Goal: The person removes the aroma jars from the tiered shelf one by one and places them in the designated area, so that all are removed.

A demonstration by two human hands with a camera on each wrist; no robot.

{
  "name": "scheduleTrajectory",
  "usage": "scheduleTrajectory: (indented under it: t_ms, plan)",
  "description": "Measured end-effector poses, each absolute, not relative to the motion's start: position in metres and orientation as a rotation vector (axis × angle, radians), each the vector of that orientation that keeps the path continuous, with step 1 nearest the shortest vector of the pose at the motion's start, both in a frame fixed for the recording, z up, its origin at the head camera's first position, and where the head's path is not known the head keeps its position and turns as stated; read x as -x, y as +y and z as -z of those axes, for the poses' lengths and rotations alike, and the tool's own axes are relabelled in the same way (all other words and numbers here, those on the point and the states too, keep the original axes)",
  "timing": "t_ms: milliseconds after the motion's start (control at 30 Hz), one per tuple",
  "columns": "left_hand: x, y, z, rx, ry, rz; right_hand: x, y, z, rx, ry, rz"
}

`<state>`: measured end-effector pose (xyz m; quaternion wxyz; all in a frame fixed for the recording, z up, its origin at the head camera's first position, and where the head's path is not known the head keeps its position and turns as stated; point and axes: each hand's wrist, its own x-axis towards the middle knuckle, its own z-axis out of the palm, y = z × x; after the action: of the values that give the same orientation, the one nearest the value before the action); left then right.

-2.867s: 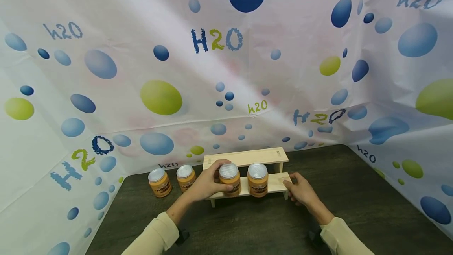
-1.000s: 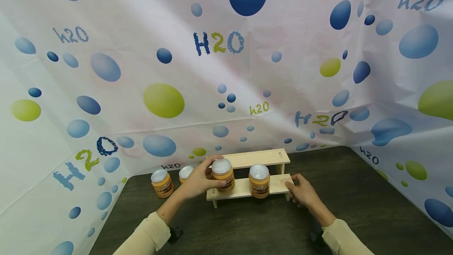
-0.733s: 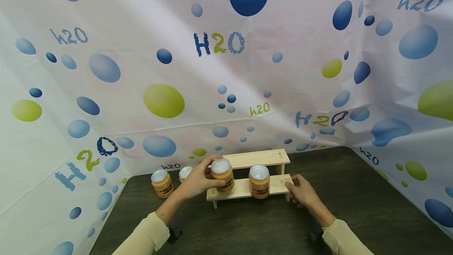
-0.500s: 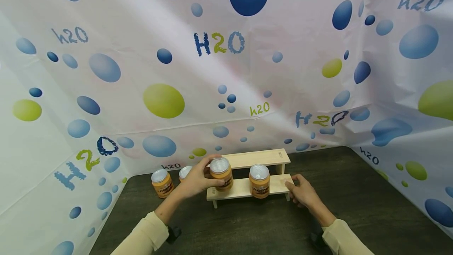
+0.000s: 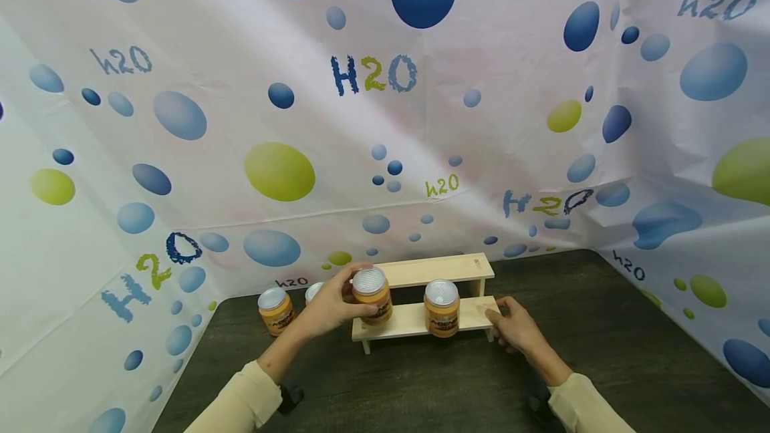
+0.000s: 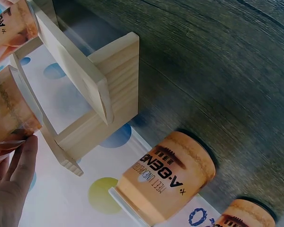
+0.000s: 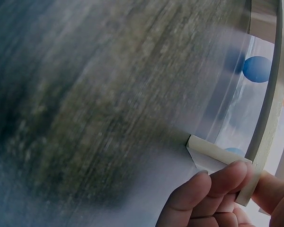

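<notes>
In the head view my left hand (image 5: 329,305) grips an orange jar (image 5: 374,305) with a silver lid, thumb in front and fingers behind. This jar is over the left end of the lower step of a pale wooden two-step rack (image 5: 412,321); whether its base touches the rack I cannot tell. The left wrist view shows the held jar (image 6: 9,116) at the left edge. Another orange jar (image 5: 442,313) stands upright on the lower step, right of centre. My right hand (image 5: 516,326) pinches the right end of that step, thumb on top and fingers below.
Two more such jars stand on the dark wooden table (image 5: 421,393) left of the rack: one jar (image 5: 277,316) in plain sight, the other jar (image 5: 313,291) mostly hidden behind my left hand. A white sheet with coloured dots (image 5: 337,119) rises behind the table.
Over the frames my left hand has carried its jar leftward and slightly back along the lower step. The right hand keeps its hold on the rack, and the other jars stay put.
</notes>
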<state>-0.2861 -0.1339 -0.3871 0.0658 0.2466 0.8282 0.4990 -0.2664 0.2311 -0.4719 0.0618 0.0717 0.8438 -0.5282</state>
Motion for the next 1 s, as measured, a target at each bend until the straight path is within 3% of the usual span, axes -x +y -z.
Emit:
scheduleTrajectory:
  t_ms: [1000]
  plan:
    - [0.277,-0.151,0.382,-0.752,2.567,-1.470,0.266,0.230,0.471,-0.198,2.560,1.606]
